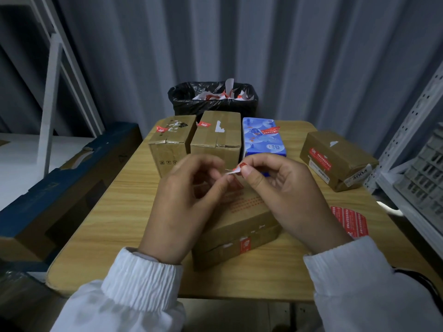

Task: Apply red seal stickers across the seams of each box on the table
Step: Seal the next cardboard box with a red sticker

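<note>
Red seal sticker [236,169] half hidden between pinching hands [187,202] [287,195]

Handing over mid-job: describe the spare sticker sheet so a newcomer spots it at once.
Start at the wooden table and go to its right side, by the grey metal shelving. The sticker sheet lies flat there, just right of the right hand. It alone is red with white print and lies loose on the wood, not stuck on a box.

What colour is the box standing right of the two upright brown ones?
The box is blue with a cartoon print, clearest in the head view.
</note>
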